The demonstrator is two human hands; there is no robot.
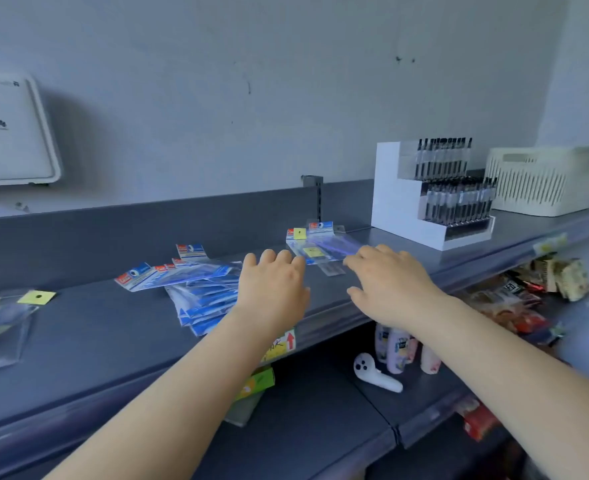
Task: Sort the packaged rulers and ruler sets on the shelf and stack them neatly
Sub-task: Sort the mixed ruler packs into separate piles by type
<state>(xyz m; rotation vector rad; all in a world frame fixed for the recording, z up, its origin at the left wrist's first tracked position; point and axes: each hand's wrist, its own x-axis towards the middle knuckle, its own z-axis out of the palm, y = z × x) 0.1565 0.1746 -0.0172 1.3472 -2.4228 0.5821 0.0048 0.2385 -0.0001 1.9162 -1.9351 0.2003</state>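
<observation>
Grey wall; dark shelf strewn with ruler packs.

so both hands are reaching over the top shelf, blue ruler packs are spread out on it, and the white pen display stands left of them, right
Not quite. In the head view the white pen display stands to the right of the blue ruler packs, beside a cream basket. The left hand and right hand do reach over the top shelf.

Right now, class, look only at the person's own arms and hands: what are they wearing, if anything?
Nothing is worn that the view shows. The left hand and right hand are bare, without gloves, rings or a watch, and both forearms are uncovered all the way to the bottom edge of the picture, so no sleeve or cuff appears. No markings, straps or cables show on them.
</observation>
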